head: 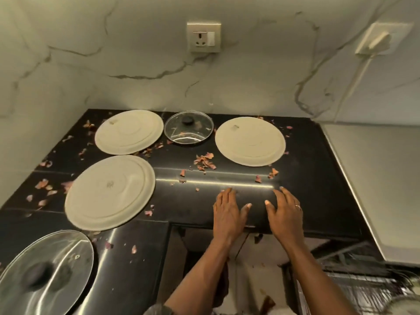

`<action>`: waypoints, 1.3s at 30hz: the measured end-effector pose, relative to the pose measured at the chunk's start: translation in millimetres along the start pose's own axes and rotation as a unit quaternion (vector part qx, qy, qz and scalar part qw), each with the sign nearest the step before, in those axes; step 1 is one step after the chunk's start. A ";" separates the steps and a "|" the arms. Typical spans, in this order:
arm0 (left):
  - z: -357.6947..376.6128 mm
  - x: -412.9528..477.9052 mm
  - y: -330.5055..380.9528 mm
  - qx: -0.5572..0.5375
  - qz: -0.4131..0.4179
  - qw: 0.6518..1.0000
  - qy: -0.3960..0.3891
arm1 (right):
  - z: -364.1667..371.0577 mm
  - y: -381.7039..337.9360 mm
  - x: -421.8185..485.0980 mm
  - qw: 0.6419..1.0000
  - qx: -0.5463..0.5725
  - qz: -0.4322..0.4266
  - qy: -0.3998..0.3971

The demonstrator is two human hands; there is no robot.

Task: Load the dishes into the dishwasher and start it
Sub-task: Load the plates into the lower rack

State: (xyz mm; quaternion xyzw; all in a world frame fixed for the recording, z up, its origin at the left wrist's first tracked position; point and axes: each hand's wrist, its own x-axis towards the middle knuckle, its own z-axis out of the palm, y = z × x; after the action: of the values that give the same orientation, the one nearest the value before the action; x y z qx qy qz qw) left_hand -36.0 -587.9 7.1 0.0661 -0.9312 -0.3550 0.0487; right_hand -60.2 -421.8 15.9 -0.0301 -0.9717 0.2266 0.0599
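At lower centre of the frame, both hands were palm-down over the front edge of the black counter (306, 189). Left hand (227, 210): fingers straight, close together, thumb out to the right, holding nothing. Right hand (285, 212): fingers straight, slightly spread, ring on one finger, holding nothing. The hands were near each other but apart; whether they touched the surface couldn't be told.

Three pale plates lay flat on the counter, all well apart from the hands:
- upper-left plate (129, 132)
- lower-left plate (110, 192), just in front of it
- right plate (250, 141), up and slightly right of the hands

A small glass lid (189, 127) with a black knob sat between the upper-left and right plates; whether a pot was under it couldn't be told. A large glass lid (45, 273) sat at lower left, blurred. Each plate showed only a small mark.

Dry peel scraps (204, 161) were scattered across the counter, thickest at mid-frame. A wire dishwasher rack (363, 285) was at lower right below counter level, too blurred to tell its contents. A grey steel surface (386, 178) bordered the counter on the right. There was bare counter directly ahead of the hands.
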 end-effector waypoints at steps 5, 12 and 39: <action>-0.1 34.9 -14.5 -0.029 -0.038 0.999 0.026 | 7.3 -4.4 42.5 0.999 0.032 -0.008 0.004; -3.8 124.0 -1.7 -0.059 -0.085 0.994 0.037 | 16.5 9.4 145.1 0.999 0.030 -0.006 -0.017; -1.1 318.6 5.7 -0.216 -0.396 0.888 0.089 | 3.8 34.1 364.3 0.933 0.198 0.226 -0.196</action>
State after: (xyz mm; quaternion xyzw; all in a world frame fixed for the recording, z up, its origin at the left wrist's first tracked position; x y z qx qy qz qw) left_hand -350.6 -634.6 25.7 0.4483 -0.7200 -0.5298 0.0000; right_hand -420.7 -361.7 34.8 -0.1913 -0.8668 0.4238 -0.1800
